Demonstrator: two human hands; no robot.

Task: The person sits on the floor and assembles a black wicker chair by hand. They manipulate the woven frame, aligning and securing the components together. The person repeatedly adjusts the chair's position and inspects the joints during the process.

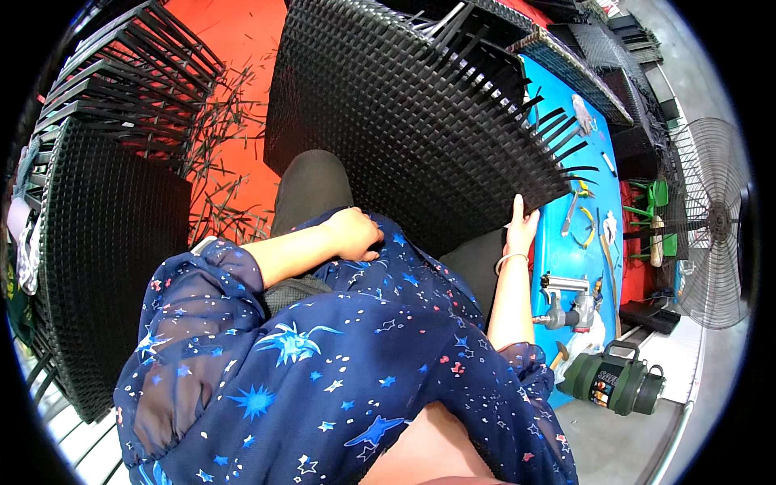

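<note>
Right hand [521, 229] touching black woven panel [404, 121] edge; left hand [353, 234] fisted.

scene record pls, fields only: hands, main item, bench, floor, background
left hand: left hand closed in a loose fist, resting on the blue star-print garment in the lap
right hand: right hand open, fingers up against the lower edge of the woven black panel
main item: the panel leans over the knees, loose strip ends sticking out on its right side
bench: blue table with pliers, a metal stapler-like tool
floor: green flask; cut black strips on red floor
background: stacked woven panels at left; fan at right
</note>
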